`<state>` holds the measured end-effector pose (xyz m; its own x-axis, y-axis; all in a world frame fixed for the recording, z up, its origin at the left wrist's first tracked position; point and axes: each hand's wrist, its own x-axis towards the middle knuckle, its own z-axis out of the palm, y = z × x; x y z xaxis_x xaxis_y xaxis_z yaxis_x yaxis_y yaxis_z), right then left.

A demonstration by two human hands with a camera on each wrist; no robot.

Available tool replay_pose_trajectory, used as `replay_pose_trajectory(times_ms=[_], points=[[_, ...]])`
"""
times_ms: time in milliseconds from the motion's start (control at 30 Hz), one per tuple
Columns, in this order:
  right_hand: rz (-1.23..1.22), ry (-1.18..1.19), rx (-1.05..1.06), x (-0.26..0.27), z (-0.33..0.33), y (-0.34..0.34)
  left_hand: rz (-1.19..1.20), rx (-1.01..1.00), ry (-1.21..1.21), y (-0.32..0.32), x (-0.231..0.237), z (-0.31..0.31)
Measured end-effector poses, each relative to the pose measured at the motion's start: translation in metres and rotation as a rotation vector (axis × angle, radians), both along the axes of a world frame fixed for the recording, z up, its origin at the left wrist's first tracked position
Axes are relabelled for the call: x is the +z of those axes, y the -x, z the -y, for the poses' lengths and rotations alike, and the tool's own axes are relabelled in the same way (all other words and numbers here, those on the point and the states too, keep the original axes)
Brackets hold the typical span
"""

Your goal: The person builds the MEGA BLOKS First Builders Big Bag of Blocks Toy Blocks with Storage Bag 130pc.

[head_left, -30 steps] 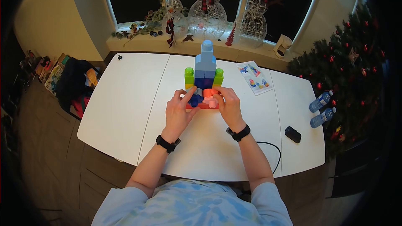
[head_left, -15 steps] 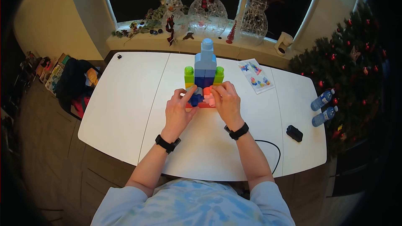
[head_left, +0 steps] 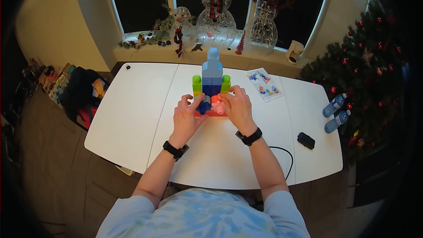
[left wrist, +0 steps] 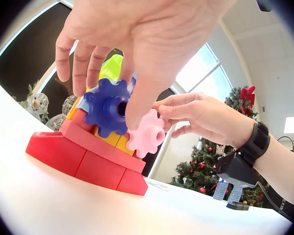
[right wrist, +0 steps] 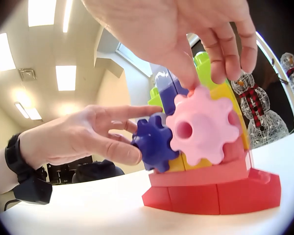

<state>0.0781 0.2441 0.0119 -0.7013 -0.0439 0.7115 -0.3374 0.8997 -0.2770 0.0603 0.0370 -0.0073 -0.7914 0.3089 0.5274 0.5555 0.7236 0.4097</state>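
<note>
A toy building-block structure stands upright on the white table, with a red base [left wrist: 83, 161] and a light blue tower [head_left: 212, 68]. Two toy gears sit side by side on its near face: a dark blue gear [left wrist: 108, 107] and a pink gear [right wrist: 202, 126]. My left hand [head_left: 186, 119] holds the dark blue gear, thumb at its front edge and index finger reaching over its top. With thumb and fingers at its upper edge, my right hand [head_left: 239, 111] pinches the pink gear. Green blocks [head_left: 196, 80] flank the tower, and yellow blocks [right wrist: 225, 93] show behind the gears.
A printed picture sheet [head_left: 265, 84] lies right of the structure. Farther right are a black case [head_left: 306, 141], two water bottles [head_left: 337, 122] and a cable [head_left: 290, 158]. Wire snowmen [head_left: 216, 24] line the windowsill; a decorated tree [head_left: 361, 61] stands beyond the table's right side.
My right hand has shifted from the pink gear's right side towards its upper edge. The left hand stays at the dark blue gear. The head view has tilted slightly.
</note>
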Motion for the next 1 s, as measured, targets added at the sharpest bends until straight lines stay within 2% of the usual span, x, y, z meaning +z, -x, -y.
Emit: replay_pose_trajectory(times_ms=[133,200,333,400,733,800,833,900,933,1000], points=[[-0.182,0.068,-0.006,0.023,-0.007,0.011,-0.027,-0.084,-0.167,0.010,0.027,0.003],[-0.117,0.173,0.019,0.029,-0.012,0.014,-0.107,-0.121,-0.145,0.014,0.038,0.004],[-0.022,0.166,0.094,0.025,-0.014,0.024,-0.071,-0.134,0.022,0.027,0.033,0.002],[0.053,-0.017,0.093,0.008,-0.019,0.031,-0.051,-0.104,0.117,0.028,0.030,0.001],[0.050,-0.015,0.083,0.004,-0.015,0.023,-0.026,-0.137,0.053,0.029,0.030,0.005],[0.093,0.259,0.139,0.013,-0.019,0.011,0.031,-0.297,-0.323,0.035,0.025,0.015],[0.087,0.258,0.136,0.008,-0.025,0.009,0.026,-0.301,-0.323,0.040,0.022,0.023],[0.105,0.345,0.012,-0.012,-0.040,0.004,0.396,-0.096,-0.266,0.043,0.009,0.042],[0.108,0.346,0.012,-0.025,-0.048,0.004,0.399,-0.096,-0.266,0.047,-0.001,0.047],[0.741,0.143,0.011,-0.047,-0.059,0.005,0.755,-0.088,0.055,0.058,-0.024,0.053]])
